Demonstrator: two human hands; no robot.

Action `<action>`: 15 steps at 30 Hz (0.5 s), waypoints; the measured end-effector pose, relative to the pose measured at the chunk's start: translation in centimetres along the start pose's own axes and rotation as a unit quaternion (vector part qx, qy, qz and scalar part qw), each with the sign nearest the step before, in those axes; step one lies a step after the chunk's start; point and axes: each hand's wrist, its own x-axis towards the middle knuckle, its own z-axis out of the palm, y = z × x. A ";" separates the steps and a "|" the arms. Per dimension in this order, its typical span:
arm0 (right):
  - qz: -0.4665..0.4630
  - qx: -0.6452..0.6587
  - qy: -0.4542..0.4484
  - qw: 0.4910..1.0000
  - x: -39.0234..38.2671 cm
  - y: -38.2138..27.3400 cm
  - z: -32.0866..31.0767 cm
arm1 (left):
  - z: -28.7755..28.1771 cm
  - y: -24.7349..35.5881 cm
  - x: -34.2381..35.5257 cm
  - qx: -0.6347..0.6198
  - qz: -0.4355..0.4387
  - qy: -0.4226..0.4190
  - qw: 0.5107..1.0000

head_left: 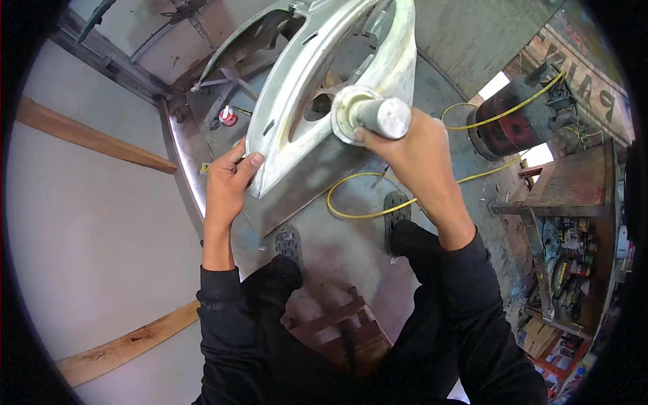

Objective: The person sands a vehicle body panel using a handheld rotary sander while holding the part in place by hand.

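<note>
A large car bumper (275, 115), curved and patchy white and grey, stands in front of me with wide openings in it. My left hand (233, 174) pinches its lower left corner, thumb on the near face and fingers behind the edge. My right hand (422, 145) is closed round a pale grey cylinder (393, 118) with a whitish flat end facing me. Beyond it is a round, cream-coloured dish-like piece (343, 113) against the bumper. Whether cylinder and dish are joined I cannot tell; most of my right fingers are hidden.
A yellow hose (347, 216) loops across the floor to a dark red tank (506, 125) at the right. A wooden shelf unit (574, 189) full of goods stands nearer. A small red-and-white can (228, 116) sits behind the bumper's left. A reddish wooden stool (337, 320) lies between my legs.
</note>
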 end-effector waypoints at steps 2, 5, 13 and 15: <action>0.015 -0.001 0.007 1.000 0.2 0.1 -0.5 | 0.4 -0.3 0.1 -0.020 -0.001 -0.006 1.000; -0.005 -0.024 -0.013 1.000 -0.6 -0.1 0.5 | 0.8 0.2 0.1 -0.021 -0.004 -0.002 1.000; -0.026 -0.071 -0.047 0.996 -1.4 -1.6 1.0 | 1.0 0.4 0.1 -0.024 -0.002 -0.005 1.000; -0.029 -0.024 -0.005 0.999 -0.7 -1.1 0.8 | 0.7 0.5 -0.2 -0.008 0.006 -0.006 1.000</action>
